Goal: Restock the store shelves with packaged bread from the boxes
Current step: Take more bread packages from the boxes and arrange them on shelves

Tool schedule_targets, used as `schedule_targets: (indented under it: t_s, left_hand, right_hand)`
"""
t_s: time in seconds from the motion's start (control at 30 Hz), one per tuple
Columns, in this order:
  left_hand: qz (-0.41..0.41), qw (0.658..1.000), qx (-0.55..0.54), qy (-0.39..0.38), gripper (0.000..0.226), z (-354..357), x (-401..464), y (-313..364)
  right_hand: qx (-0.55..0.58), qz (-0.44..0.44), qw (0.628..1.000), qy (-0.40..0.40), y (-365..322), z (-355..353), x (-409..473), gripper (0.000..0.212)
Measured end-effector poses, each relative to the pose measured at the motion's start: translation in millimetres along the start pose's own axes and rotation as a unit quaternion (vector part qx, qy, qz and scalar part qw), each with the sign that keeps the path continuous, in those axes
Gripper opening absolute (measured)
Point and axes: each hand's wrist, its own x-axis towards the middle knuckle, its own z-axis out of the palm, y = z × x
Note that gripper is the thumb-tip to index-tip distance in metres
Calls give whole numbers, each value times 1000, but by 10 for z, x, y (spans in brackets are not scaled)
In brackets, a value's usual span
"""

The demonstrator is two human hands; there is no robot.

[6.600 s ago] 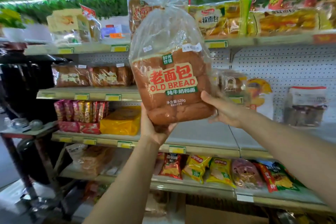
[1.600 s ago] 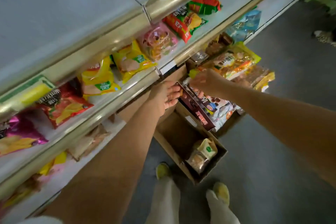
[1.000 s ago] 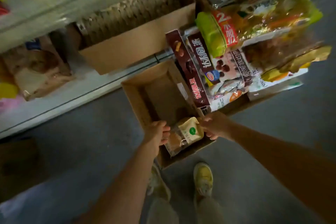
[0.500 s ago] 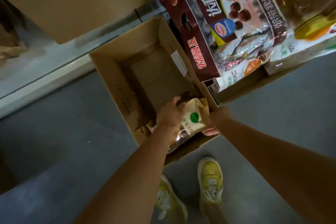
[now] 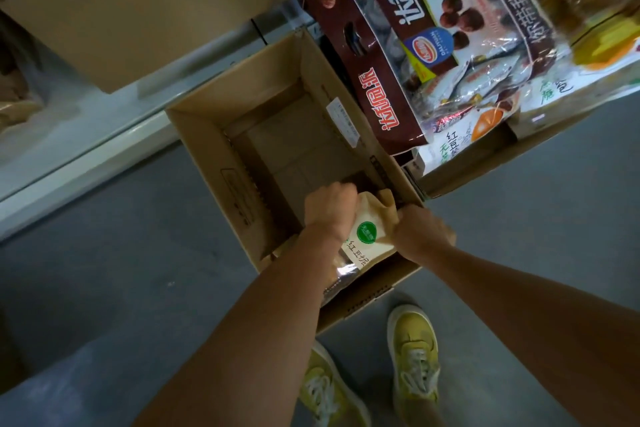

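Both your hands grip bag (image 5: 367, 242) in box (image 5: 207, 149): left hand (image 5: 330, 208), right hand (image 5: 420, 232) flank it; long axis runs toward you.

Bread bag's (image 5: 367, 239) lower end behind left forearm (image 5: 277, 315)

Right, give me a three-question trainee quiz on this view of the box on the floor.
1. True or false: both hands grip the bread package inside the cardboard box.
2. The round label on the package is: A red, B green, C blue.
3. Fill in: the person's shoes are ____.

Key: 1 true, the left hand and right hand each hold one side of it. 2 B. 3 yellow.
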Motion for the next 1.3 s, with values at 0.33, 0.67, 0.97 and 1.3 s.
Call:
schedule_targets:
  t_s: [0.33,0.67,0.97,1.3]
  left_hand:
    - [-38,997,-6,64,24,-400,-555,-448]
    - [-125,980,-83,130,30,-879,-1196,-662]
    - [-102,822,-539,154,53,-1950,-1558,-414]
    - [-265,816,-470,208,27,-3128,-1894,-2]
  right_hand:
    - [-48,-136,987,77,-330,-396,-416,20]
    - [-43,-314,936,151,-684,-884,-978,23]
    - [-105,-400,893,178,-1151,-1606,-1787,24]
    - [-134,-479,843,205,-1247,-2242,-2599,26]
